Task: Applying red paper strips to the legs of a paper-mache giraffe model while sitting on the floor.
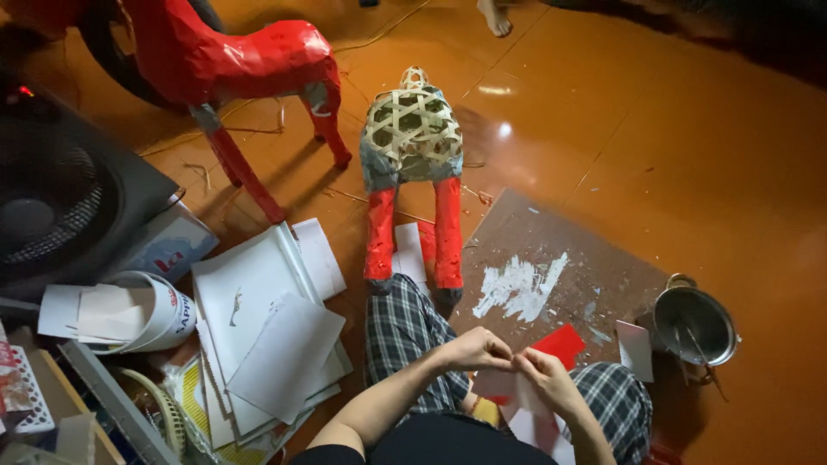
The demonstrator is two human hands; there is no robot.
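My left hand (pixel 476 349) and my right hand (pixel 544 376) meet over my lap, both pinching a pale sheet of paper (pixel 495 385) between thumbs and fingers. A red paper piece (pixel 562 343) lies just beyond them on a brown board (pixel 560 258). In front of my checked-trouser knees stands a woven bamboo animal frame (pixel 412 129) with two red-papered legs (pixel 380 232). A second, fully red-covered animal figure (pixel 241 60) stands at the upper left.
A stack of white sheets (pixel 258 319) lies at my left, beside a white bucket (pixel 151 310) holding paper. A black fan (pixel 52 198) fills the left edge. A metal pot (pixel 693 325) sits on the right. Another person's bare foot (pixel 495 17) is at the top.
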